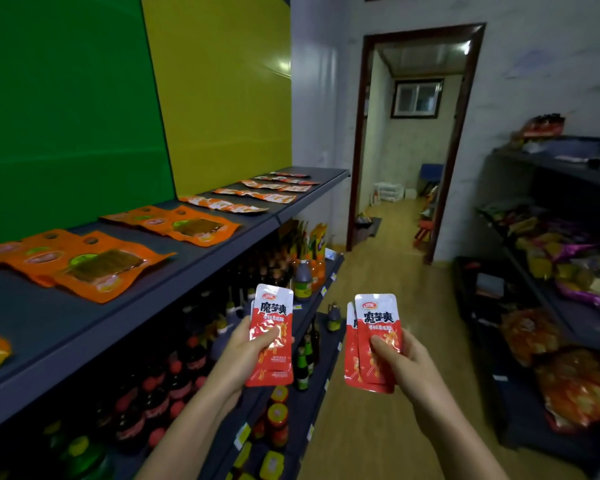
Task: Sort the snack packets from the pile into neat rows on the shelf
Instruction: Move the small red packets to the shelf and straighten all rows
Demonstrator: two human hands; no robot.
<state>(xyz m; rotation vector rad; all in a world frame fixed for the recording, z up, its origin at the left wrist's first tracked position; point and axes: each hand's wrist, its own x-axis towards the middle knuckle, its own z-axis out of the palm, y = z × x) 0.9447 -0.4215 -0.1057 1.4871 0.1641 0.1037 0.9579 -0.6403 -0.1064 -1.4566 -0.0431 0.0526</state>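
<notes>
Packets fill both of our hands. Our left hand (245, 355) pinches the left stack (273, 323) of red-and-white snack packets upright, thumb curled across the front and fingers behind. The edge of a 2nd packet peeks out behind the 1st. Our right hand (407, 362) grips the right stack (378, 327) the same way, thumb pressed on the front packet, with at least 2 packets fanned slightly. Both stacks hang in the air out past the front edge of the top shelf (66, 327), well apart from each other and touching only our fingers.

The top shelf runs along our left. Near its front edge lies a near orange group (94, 265) of overlapping packets, and a far orange group (187, 226) sits further along. Toward the far end we see several red-and-white rows (253, 195) lying flat, each reaching from the back edge toward the front edge. Below, the lower shelves hold dark bottles (174, 379). On our right, another rack (548, 162) carries a loose pile of mixed snack bags (568, 251). A doorway (416, 133) stands open ahead.
</notes>
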